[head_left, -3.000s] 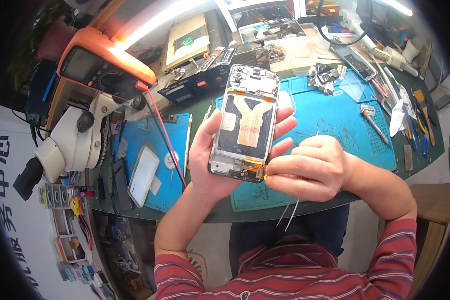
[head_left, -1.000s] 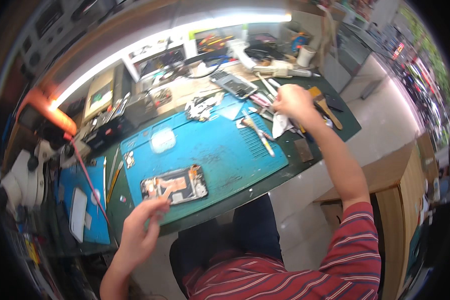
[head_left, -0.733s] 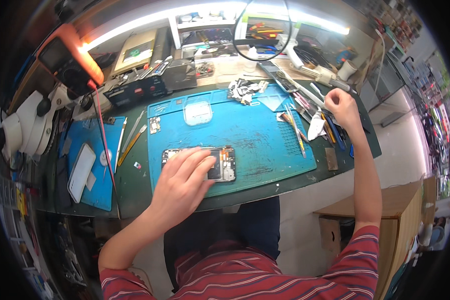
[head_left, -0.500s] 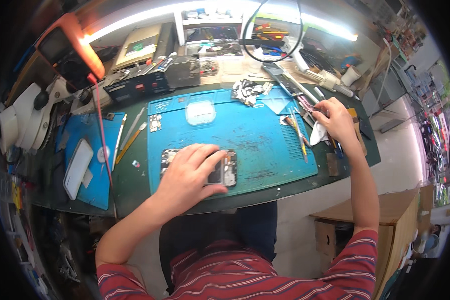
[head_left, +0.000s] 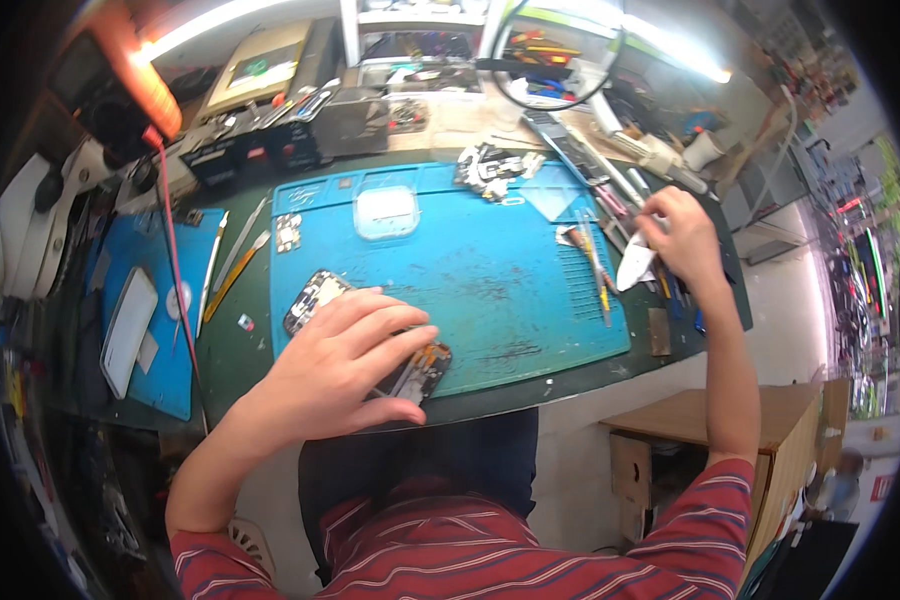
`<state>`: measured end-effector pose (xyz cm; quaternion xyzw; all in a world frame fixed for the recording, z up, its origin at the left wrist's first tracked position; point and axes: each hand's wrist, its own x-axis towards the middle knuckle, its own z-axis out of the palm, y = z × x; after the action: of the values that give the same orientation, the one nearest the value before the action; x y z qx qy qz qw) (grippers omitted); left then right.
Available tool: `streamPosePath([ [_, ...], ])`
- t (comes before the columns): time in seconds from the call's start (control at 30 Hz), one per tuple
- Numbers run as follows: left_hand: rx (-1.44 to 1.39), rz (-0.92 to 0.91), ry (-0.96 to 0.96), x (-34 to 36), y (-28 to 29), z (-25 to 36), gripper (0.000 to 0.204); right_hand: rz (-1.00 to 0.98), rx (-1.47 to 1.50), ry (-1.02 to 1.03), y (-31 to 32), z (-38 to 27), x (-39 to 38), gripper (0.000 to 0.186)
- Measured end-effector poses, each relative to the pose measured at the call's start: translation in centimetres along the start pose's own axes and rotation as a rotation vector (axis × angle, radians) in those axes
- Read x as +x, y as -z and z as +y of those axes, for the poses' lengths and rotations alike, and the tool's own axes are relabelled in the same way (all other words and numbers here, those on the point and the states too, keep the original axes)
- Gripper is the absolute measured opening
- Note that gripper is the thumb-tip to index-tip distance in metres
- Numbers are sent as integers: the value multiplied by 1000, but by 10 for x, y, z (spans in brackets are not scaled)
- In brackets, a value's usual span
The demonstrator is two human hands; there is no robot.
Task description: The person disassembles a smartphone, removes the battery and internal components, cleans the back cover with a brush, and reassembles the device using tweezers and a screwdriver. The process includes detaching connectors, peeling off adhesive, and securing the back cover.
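Note:
My left hand (head_left: 340, 365) lies over the opened phone (head_left: 429, 368) at the front left of the large blue mat (head_left: 500, 290), gripping it, with the thumb low at the near edge. The phone sits diagonally, its middle hidden by my fingers. My right hand (head_left: 678, 232) is among slim tools at the mat's right, fingertips pinched; what they hold is too small to make out. A white crumpled item (head_left: 633, 262) lies just below it. Metal phone parts (head_left: 492, 170) and a clear plastic tray (head_left: 386, 210) are along the mat's back.
A smaller blue mat (head_left: 175, 390) with a white phone casing (head_left: 127, 330) is on the left, crossed by a red lead. An orange multimeter (head_left: 155, 90) and white microscope (head_left: 30, 220) stand behind it. Loose brush-like tools (head_left: 238, 270) lie between the mats. A wooden cabinet (head_left: 790, 420) is lower right.
The phone, held up three seconds ago, has come down onto the mat and since turned diagonally under my left hand. My right hand left it and moved right to the tools.

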<state>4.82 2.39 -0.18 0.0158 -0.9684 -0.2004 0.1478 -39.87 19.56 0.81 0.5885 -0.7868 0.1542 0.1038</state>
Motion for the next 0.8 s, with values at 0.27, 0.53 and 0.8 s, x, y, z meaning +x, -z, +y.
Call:
streamPosePath([
  [0.27,44,4,-34,-4,-17,2,81,-2,-33,186,3,-4,-9,26],
  [0.53,-50,-71,-30,11,-9,-10,73,133,408,-242,18,38,-14,27],
  [0.8,-233,-188,22,18,5,-21,79,100,1961,-503,42,79,-51,51],
])
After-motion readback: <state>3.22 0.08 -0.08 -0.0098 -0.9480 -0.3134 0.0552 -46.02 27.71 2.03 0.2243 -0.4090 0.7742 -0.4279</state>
